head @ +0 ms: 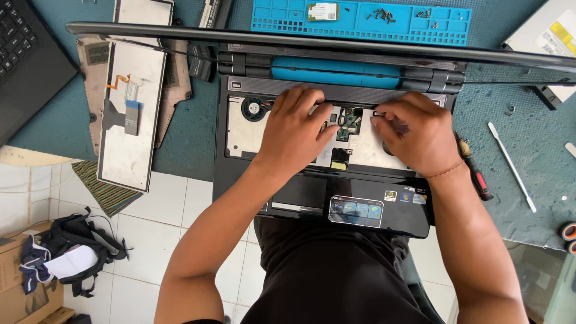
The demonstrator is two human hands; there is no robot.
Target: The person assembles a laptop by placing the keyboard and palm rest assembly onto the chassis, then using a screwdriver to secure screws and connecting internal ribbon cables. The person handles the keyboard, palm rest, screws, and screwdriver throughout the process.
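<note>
Resting spread fingers on the open laptop [360,204], the left hand [292,133] steadies it while right hand [415,135] fingers pinch a small black part [379,113].

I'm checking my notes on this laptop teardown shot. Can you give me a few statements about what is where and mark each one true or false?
1. Both hands rest on the open laptop, in the bay where its keyboard would sit. True.
2. The removed keyboard lies face down to the left of the laptop. True.
3. The right hand holds the red-handled screwdriver. False: the screwdriver lies on the mat beside that hand's wrist; the fingers pinch a small dark part.
4. The loose screws sit in the blue tray behind the laptop. True.
5. The white pry tool lies under the left hand. False: it lies on the mat, well to the right of the laptop.
</note>
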